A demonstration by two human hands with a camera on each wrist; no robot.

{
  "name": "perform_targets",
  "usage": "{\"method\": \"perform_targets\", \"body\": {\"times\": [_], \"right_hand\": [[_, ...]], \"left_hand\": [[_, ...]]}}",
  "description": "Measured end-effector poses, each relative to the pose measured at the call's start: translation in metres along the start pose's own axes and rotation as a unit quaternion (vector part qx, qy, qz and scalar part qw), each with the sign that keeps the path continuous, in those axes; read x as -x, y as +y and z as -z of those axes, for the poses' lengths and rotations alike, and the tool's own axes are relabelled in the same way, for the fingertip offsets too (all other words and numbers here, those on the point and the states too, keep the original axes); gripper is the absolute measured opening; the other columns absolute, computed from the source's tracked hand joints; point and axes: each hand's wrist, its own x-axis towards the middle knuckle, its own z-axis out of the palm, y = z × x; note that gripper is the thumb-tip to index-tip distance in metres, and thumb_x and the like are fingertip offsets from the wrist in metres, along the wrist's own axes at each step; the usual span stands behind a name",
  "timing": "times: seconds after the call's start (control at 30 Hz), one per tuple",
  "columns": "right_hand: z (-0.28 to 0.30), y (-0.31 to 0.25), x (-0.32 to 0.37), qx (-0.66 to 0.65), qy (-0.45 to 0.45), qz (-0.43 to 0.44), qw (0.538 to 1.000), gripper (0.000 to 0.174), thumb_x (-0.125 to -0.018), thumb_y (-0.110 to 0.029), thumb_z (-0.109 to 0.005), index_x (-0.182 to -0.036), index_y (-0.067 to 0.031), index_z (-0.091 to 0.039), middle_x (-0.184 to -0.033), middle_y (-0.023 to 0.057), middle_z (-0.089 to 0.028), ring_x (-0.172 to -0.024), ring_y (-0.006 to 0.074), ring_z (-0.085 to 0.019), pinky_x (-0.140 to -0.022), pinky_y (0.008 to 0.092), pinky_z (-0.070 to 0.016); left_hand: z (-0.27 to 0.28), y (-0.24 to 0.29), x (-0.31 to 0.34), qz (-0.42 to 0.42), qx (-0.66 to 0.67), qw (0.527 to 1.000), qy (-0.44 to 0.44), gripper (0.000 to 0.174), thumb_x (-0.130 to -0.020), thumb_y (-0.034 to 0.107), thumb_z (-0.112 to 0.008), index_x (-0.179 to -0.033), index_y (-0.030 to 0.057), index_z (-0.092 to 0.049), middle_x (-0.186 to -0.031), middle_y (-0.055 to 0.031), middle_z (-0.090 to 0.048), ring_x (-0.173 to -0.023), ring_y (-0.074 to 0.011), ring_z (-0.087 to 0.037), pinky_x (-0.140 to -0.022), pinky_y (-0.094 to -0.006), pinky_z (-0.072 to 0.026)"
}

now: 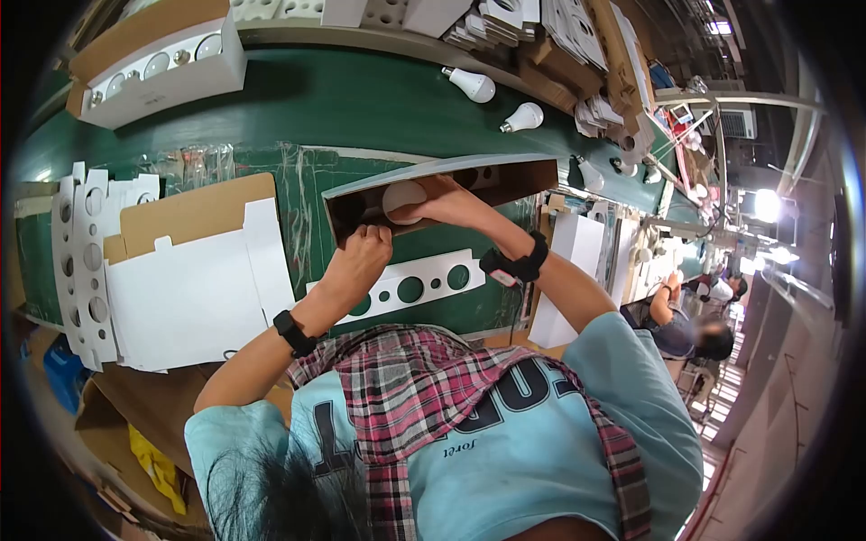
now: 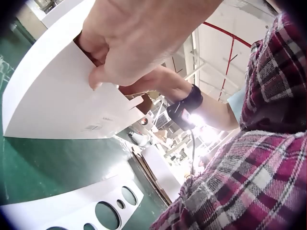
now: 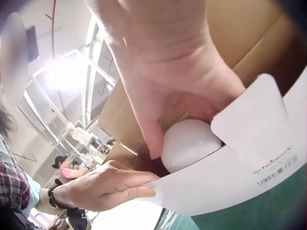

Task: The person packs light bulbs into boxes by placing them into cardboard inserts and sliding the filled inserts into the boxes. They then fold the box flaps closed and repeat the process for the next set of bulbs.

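Note:
A long white carton [image 1: 433, 169] with a brown inside lies open on the green table. My right hand [image 1: 454, 204] reaches into it, its thumb and fingers around a white light bulb [image 3: 189, 143]. In the right wrist view the bulb's round dome sits just behind the carton's printed front wall [image 3: 240, 179]. My left hand [image 1: 359, 259] grips the carton's near edge, thumb on the outer face and fingers inside. Between the carton and my body lies a white card insert [image 1: 427, 268] with large and small round holes.
Flattened white cartons [image 1: 194, 302] and punched inserts [image 1: 94, 257] lie at the left. A carton filled with bulbs [image 1: 171, 97] stands at the far left. Loose bulbs [image 1: 474, 86] lie beyond my carton, before a shelf of stacked card. Other people [image 1: 686, 334] sit at the right.

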Motion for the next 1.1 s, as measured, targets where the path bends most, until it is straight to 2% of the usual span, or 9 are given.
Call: {"method": "perform_targets", "body": {"times": [0.4, 0.5, 0.63, 0.77, 0.83, 0.93, 0.97, 1.03, 1.1], "right_hand": [[-0.010, 0.006, -0.023, 0.071, -0.073, -0.072, 0.992, 0.081, -0.065, -0.052, -0.071, -0.127, -0.0032, -0.052, -0.127, 0.0203, -0.053, -0.116, 0.0318, -0.053, -0.098, 0.0371, -0.0422], [-0.027, 0.003, -0.017, 0.218, -0.005, -0.046, 0.975, 0.081, -0.065, -0.055, -0.070, -0.126, -0.0031, -0.053, -0.125, 0.0219, -0.054, -0.116, 0.0348, -0.053, -0.097, 0.0415, -0.0430], [-0.029, -0.017, -0.023, 0.188, -0.017, -0.102, 0.977, 0.076, -0.071, -0.058, -0.065, -0.115, 0.0038, -0.057, -0.107, 0.0263, -0.062, -0.104, 0.0385, -0.059, -0.088, 0.0412, -0.0472], [-0.008, -0.019, -0.003, 0.196, -0.022, -0.026, 0.980, 0.075, -0.078, -0.062, -0.058, -0.106, 0.0074, -0.062, -0.106, 0.0266, -0.062, -0.104, 0.0364, -0.060, -0.090, 0.0408, -0.0465], [0.037, -0.067, 0.024, 0.209, -0.132, -0.128, 0.961, 0.067, -0.085, -0.055, -0.056, -0.107, 0.0091, -0.061, -0.104, 0.0235, -0.064, -0.097, 0.0283, -0.064, -0.087, 0.0360, -0.0486], [0.112, -0.062, 0.057, -0.187, -0.256, 0.030, 0.948, 0.047, -0.095, -0.036, -0.051, -0.114, 0.0062, -0.058, -0.101, 0.0171, -0.067, -0.092, 0.0171, -0.065, -0.084, 0.0322, -0.0507], [0.141, -0.061, 0.058, -0.242, -0.273, 0.113, 0.924, 0.045, -0.097, -0.034, -0.047, -0.118, 0.0052, -0.056, -0.102, 0.0181, -0.066, -0.091, 0.0211, -0.065, -0.084, 0.0333, -0.0513], [0.176, -0.029, 0.042, -0.322, -0.145, 0.158, 0.922, 0.052, -0.093, -0.040, -0.052, -0.118, 0.0051, -0.056, -0.103, 0.0184, -0.066, -0.090, 0.0228, -0.066, -0.082, 0.0357, -0.0519], [0.191, 0.014, 0.007, -0.191, 0.023, 0.082, 0.978, 0.037, -0.095, -0.024, -0.052, -0.122, 0.0021, -0.053, -0.108, 0.0118, -0.064, -0.100, 0.0170, -0.060, -0.089, 0.0304, -0.0472]], "left_hand": [[-0.001, 0.004, 0.004, 0.002, -0.037, 0.999, 0.017, 0.027, -0.073, 0.002, -0.056, -0.099, -0.0046, -0.052, -0.085, -0.0098, -0.056, -0.085, -0.0210, -0.059, -0.066, -0.0273, -0.0540], [-0.002, 0.005, 0.006, -0.010, -0.040, 0.999, 0.010, 0.027, -0.073, 0.002, -0.056, -0.098, -0.0043, -0.051, -0.086, -0.0108, -0.056, -0.087, -0.0214, -0.059, -0.066, -0.0278, -0.0541], [-0.002, -0.002, -0.001, 0.011, 0.012, 1.000, -0.014, 0.022, -0.074, 0.001, -0.055, -0.096, -0.0034, -0.050, -0.090, -0.0137, -0.058, -0.090, -0.0249, -0.059, -0.067, -0.0300, -0.0540], [0.020, -0.009, -0.001, 0.040, 0.074, 0.996, -0.042, 0.020, -0.076, -0.003, -0.052, -0.095, -0.0026, -0.049, -0.091, -0.0172, -0.059, -0.091, -0.0318, -0.059, -0.072, -0.0350, -0.0534], [0.023, -0.026, 0.008, 0.063, 0.107, 0.991, -0.045, 0.022, -0.076, -0.005, -0.050, -0.098, -0.0029, -0.050, -0.092, -0.0187, -0.060, -0.092, -0.0345, -0.059, -0.076, -0.0372, -0.0524], [0.038, -0.046, 0.023, 0.046, 0.094, 0.991, -0.081, 0.036, -0.074, -0.008, -0.049, -0.110, -0.0030, -0.051, -0.097, -0.0212, -0.060, -0.094, -0.0357, -0.059, -0.085, -0.0393, -0.0479], [0.039, -0.048, 0.027, 0.037, 0.088, 0.993, -0.073, 0.033, -0.074, -0.007, -0.050, -0.107, -0.0027, -0.051, -0.095, -0.0203, -0.060, -0.094, -0.0347, -0.059, -0.084, -0.0387, -0.0490], [0.041, -0.051, 0.032, 0.021, 0.076, 0.996, -0.052, 0.027, -0.075, -0.005, -0.051, -0.102, -0.0020, -0.051, -0.093, -0.0184, -0.059, -0.094, -0.0327, -0.059, -0.080, -0.0374, -0.0511], [0.040, -0.051, 0.034, 0.046, 0.103, 0.990, -0.078, 0.036, -0.074, -0.007, -0.051, -0.110, -0.0017, -0.051, -0.099, -0.0172, -0.058, -0.098, -0.0326, -0.057, -0.082, -0.0385, -0.0501]]}}
